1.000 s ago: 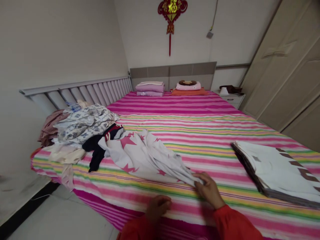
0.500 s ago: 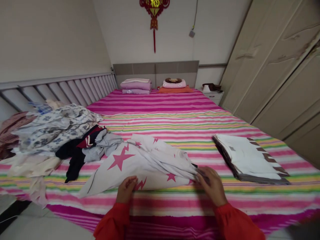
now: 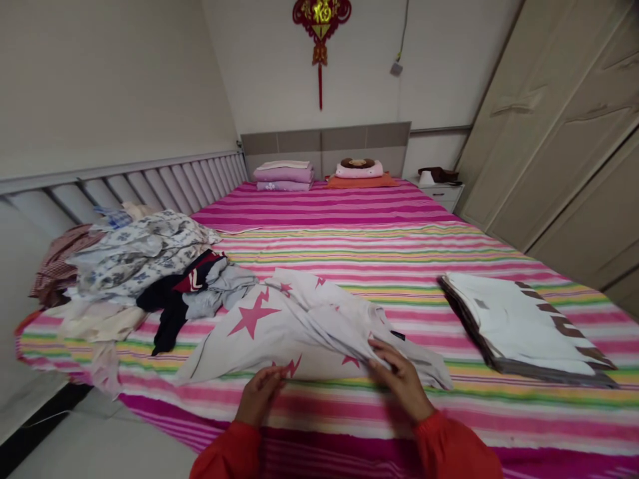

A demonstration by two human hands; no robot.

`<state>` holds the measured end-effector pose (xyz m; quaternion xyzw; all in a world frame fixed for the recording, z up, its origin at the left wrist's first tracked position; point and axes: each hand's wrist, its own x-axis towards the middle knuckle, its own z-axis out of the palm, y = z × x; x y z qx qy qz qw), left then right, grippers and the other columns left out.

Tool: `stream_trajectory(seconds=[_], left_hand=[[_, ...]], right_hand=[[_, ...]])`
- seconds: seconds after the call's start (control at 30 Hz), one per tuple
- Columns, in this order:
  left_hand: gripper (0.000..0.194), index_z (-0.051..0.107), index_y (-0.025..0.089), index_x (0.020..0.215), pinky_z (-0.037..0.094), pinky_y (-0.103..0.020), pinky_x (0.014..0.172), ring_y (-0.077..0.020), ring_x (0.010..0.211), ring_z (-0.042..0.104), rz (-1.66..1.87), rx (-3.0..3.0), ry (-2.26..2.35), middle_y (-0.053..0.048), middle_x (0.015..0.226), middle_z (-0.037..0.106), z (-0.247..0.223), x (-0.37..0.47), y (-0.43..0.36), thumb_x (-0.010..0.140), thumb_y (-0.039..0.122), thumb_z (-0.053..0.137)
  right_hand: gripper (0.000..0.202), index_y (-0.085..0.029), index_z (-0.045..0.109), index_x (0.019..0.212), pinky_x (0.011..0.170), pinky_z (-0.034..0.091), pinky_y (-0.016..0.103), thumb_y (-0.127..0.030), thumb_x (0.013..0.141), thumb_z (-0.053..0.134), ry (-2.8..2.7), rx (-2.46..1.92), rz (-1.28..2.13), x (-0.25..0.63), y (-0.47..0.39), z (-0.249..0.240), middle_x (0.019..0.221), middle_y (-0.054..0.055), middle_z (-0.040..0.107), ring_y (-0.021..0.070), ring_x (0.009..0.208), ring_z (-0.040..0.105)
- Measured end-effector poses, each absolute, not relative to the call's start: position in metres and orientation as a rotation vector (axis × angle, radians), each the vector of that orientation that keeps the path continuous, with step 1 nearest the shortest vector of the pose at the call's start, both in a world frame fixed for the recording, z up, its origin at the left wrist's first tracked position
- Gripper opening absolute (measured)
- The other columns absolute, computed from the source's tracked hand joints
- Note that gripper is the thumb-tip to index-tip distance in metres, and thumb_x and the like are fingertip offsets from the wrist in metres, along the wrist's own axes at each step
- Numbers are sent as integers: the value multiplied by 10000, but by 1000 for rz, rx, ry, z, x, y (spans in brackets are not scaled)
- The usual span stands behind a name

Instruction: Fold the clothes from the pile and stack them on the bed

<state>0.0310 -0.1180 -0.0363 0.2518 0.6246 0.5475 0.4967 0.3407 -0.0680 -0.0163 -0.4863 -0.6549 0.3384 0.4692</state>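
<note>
A white shirt (image 3: 309, 326) with pink stars and lightning bolts lies spread and rumpled near the front of the bed. My left hand (image 3: 262, 394) is closed at its lower edge, fingertips pinched on the cloth. My right hand (image 3: 402, 378) has bent fingers and thumb around a fold toward the shirt's right end. Beyond that hand, a pale sleeve-like part with a small dark tag lies on the sheet.
A heap of loose clothes (image 3: 144, 259) lies to the left beside the white rail (image 3: 180, 173). Folded garments (image 3: 524, 326) are stacked at right on the striped bed sheet (image 3: 349, 246). Folded bedding (image 3: 284, 174) sits by the headboard; a wardrobe (image 3: 544, 133) stands at right.
My right hand has moved left along the shirt, and the pale end it covered now lies exposed on the sheet. My left hand stays at the lower edge. The view has shifted slightly left.
</note>
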Motion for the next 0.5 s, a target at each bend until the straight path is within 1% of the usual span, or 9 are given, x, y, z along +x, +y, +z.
stream_trajectory(seconds=[0.1, 0.2, 0.27, 0.37, 0.43, 0.5], left_hand=[[527, 690, 148, 768, 493, -266, 595, -181, 676, 662, 1304, 505, 1466, -83, 808, 729, -34, 26, -113, 417, 513, 839], [532, 675, 147, 811, 491, -256, 589, -196, 744, 677, 1252, 471, 1416, -95, 855, 725, -33, 33, -100, 441, 492, 842], [538, 654, 148, 849, 494, -262, 589, -183, 714, 667, 1291, 470, 1449, -79, 816, 709, -32, 42, -89, 454, 458, 845], [537, 616, 152, 872, 504, -285, 609, -153, 641, 631, 1406, 533, 1636, -57, 779, 676, -29, 56, -73, 447, 378, 855], [509, 601, 162, 827, 507, -294, 607, -158, 636, 622, 1425, 631, 1748, -47, 764, 664, -28, 61, -66, 428, 355, 853], [451, 581, 181, 715, 496, -282, 557, -159, 594, 600, 1387, 732, 1751, -9, 660, 635, -26, 62, -63, 402, 373, 843]], right_hand=[[165, -228, 679, 704, 939, 463, 409, -386, 745, 655, -1642, -1179, 1043, 351, -109, -19, 1181, 124, 661, 267, 1105, 599], [12, -226, 657, 692, 957, 445, 404, -229, 697, 646, -1713, -1222, 1124, 358, -144, -31, 1280, 123, 604, 263, 1177, 560], [89, -222, 648, 693, 972, 427, 396, -151, 668, 600, -1785, -1247, 1129, 359, -160, -39, 1335, 121, 561, 251, 1219, 530], [137, -213, 638, 673, 966, 419, 371, -112, 652, 547, -1939, -1240, 1084, 354, -173, -51, 1369, 116, 530, 237, 1257, 496], [140, -211, 637, 658, 956, 418, 365, -108, 637, 544, -2066, -1237, 1058, 347, -177, -57, 1383, 103, 518, 238, 1268, 484], [135, -218, 640, 660, 951, 417, 375, -117, 617, 562, -2171, -1252, 1053, 341, -177, -60, 1392, 84, 511, 249, 1263, 487]])
